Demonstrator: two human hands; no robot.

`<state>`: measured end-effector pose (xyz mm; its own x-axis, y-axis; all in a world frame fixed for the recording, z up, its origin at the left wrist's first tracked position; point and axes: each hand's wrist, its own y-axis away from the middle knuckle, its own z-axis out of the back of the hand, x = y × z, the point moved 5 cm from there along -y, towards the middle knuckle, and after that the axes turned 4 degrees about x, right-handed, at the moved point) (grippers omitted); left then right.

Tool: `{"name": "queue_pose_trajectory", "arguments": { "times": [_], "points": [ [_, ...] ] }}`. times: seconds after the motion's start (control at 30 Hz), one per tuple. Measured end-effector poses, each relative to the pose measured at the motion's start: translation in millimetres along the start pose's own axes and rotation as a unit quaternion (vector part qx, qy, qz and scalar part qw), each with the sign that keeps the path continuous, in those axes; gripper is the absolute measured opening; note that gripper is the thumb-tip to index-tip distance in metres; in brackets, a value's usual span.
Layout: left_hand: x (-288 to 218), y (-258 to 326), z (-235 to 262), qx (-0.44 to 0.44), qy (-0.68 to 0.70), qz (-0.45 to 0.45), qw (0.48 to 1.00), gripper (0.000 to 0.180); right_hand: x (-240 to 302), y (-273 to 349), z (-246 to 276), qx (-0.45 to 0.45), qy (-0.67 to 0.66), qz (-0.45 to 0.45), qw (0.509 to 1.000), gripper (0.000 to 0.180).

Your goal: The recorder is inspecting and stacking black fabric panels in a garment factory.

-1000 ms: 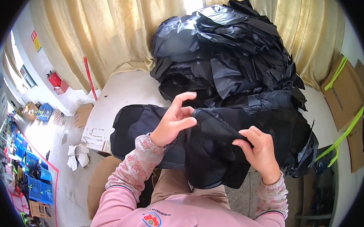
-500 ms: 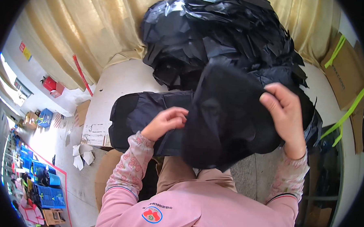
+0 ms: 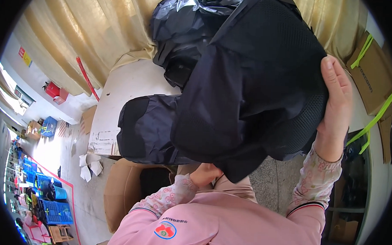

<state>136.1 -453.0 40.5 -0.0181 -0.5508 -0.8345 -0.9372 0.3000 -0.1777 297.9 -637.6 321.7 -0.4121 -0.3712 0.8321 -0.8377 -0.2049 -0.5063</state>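
Note:
A large piece of black fabric with mesh panels (image 3: pixel 268 77), loose and folded over itself, is raised before me. My right hand (image 3: pixel 337 87) is closed on its right edge, thumb in front and fingers upright. Under the fabric's lower edge, close to my lap, is my left hand (image 3: pixel 205 174); its fingers curl, and the hanging cloth hides their tips. Flat on the table to the left lies another black fabric piece (image 3: pixel 145 129), partly covered by the raised one. A heap of shiny black sheets (image 3: pixel 178 29) rises behind, largely hidden by the fabric.
The pale table (image 3: pixel 127 84) reaches back to a gold curtain (image 3: pixel 99 35). An open brown cardboard container (image 3: pixel 118 193) stands by my left leg. Torn white paper (image 3: pixel 90 166) lies on the floor. At the right are flattened cardboard (image 3: pixel 366 68) and yellow-green straps (image 3: pixel 375 119).
My right hand has moved up and right, lifting and spreading the fabric over the heap. My left hand has dropped from the fabric's left side to beneath its lower edge.

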Motion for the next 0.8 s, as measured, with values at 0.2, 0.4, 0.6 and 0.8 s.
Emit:
{"name": "queue_pose_trajectory", "arguments": {
  "times": [0.2,0.4,0.6,0.8],
  "points": [
    [-45.0,-34.6,3.1,-0.126,0.311,-0.036,0.941,0.047,-71.7,24.6,-36.3,0.142,0.129,-0.077,0.978,0.014],
    [-85.0,-53.2,-17.9,-0.133,0.330,0.027,0.934,0.043,-254.3,89.2,-5.1,0.196,0.282,-0.039,0.938,0.021],
    [-178.4,25.4,36.7,-0.269,0.077,-0.169,0.945,0.047,-268.0,74.2,85.3,0.096,0.404,-0.132,0.900,0.024],
    [-213.1,41.4,126.1,-0.227,-0.107,-0.102,0.963,0.043,-139.4,33.0,75.2,0.123,-0.126,-0.243,0.954,0.038]
  ]
}}
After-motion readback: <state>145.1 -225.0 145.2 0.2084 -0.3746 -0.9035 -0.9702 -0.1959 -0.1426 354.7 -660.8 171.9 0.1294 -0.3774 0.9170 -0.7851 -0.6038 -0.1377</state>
